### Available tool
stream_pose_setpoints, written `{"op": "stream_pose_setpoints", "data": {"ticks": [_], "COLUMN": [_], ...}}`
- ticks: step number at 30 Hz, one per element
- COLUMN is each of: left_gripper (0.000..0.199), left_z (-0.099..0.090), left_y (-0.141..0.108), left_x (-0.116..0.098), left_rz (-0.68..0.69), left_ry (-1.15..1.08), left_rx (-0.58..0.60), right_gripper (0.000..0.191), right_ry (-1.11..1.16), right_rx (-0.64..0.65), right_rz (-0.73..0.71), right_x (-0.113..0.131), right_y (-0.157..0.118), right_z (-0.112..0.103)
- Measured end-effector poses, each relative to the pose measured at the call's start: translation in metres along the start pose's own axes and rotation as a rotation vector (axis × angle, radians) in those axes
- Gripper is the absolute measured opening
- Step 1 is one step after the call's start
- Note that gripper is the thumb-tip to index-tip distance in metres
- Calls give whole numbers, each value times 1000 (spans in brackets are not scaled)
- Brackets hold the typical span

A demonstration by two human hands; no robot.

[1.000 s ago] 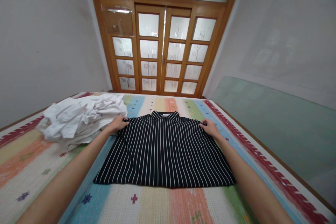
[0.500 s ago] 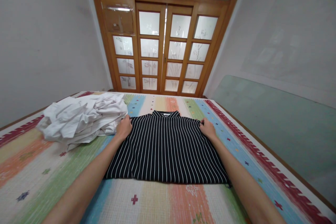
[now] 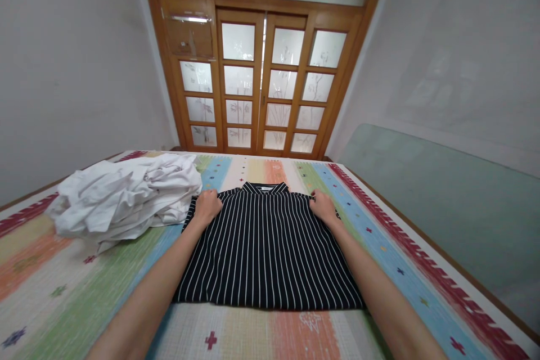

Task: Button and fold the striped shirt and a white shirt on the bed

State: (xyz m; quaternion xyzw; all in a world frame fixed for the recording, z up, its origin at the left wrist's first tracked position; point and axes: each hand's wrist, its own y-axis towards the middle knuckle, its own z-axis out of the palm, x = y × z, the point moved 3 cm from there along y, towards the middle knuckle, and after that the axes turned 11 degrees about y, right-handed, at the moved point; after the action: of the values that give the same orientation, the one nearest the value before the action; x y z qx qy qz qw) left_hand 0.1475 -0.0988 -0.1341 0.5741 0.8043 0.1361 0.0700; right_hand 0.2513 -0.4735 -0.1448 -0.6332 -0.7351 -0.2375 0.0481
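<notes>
A black shirt [image 3: 268, 253] with thin white stripes lies spread on the bed, its collar [image 3: 265, 187] at the far side and its straight folded-looking edge towards me. My left hand [image 3: 207, 205] is closed on the shirt's left shoulder. At the right shoulder, my right hand [image 3: 323, 206] pinches the cloth with curled fingers. Some of the shirt's fabric sticks out beyond each hand. To the left of my left hand sits a crumpled heap of white clothes [image 3: 122, 197].
Beneath everything is a bed cover [image 3: 240, 332] with coloured stripes and small crosses. A pale green headboard-like panel [image 3: 442, 185] stands along the right wall. Wooden doors with frosted panes [image 3: 261, 84] close off the far end.
Both hands have moved inwards along the shoulders, closer to the collar. The shirt appears slightly lower in view, and its outer parts now show beyond my hands.
</notes>
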Motion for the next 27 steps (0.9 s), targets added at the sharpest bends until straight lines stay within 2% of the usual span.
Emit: {"op": "stream_pose_setpoints", "data": {"ticks": [5,8,10,13,15,18,23,27], "left_gripper": [30,31,32,30,29,30,41,43], "left_z": [4,2,4,10,12,12,11,9], "left_y": [0,2,3,2,0,-1,-1,-2], "left_x": [8,12,12,12,13,14,19,22], "left_rz": [-1,-39,-47,-58,-72,-93,-107,-105], "left_ry": [-46,-68,-51,0,19,3,-62,-32], "left_rx": [-220,-285,-230,-82,-50,-93,-205,-186], "right_gripper": [35,33,32,29,27,27,29,29], "right_ry": [108,146,118,20,-28,-30,26,14], "right_rx": [-185,-254,-234,-141,-108,-115,-198,-171], "right_rz": [-53,-62,-56,-5,22,5,-66,-87], "right_x": [-13,-18,-19,-19,-20,-21,-22,-22], "right_y": [-3,-3,-2,-1,-1,0,4,3], "right_z": [6,6,7,11,12,12,11,10]}}
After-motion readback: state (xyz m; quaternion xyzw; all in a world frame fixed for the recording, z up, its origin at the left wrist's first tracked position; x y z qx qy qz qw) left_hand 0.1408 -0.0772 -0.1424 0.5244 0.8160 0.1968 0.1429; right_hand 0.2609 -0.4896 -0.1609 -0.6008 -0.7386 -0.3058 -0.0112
